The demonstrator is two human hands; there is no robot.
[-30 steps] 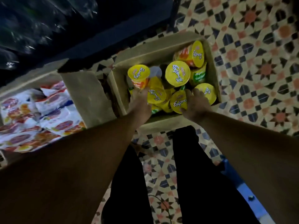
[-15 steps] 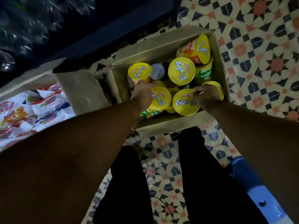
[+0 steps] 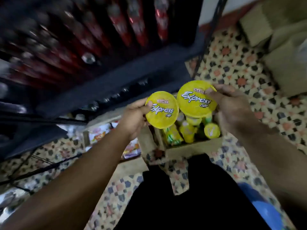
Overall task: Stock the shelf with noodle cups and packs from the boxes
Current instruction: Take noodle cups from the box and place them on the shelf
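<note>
My left hand grips a noodle cup with a yellow "Express Cup" lid, held up above the cardboard box. My right hand grips a second yellow-lidded noodle cup, slightly higher and to the right of the first. Both lids face the camera and hide the cup bodies. Below them several more noodle cups lie in the box. A second box with noodle packs sits to the left, partly hidden by my left arm. The dark shelf stands ahead.
Red-labelled bottles stand blurred on the shelf above its dark blue edge. Cardboard boxes are stacked at the right on the patterned tile floor. My dark-trousered legs are below, and a blue object is at the lower right.
Both hands have lifted a cup each out of the box and raised them toward the camera. The view has tilted up, bringing the shelf's bottles and the boxes at right into sight.
</note>
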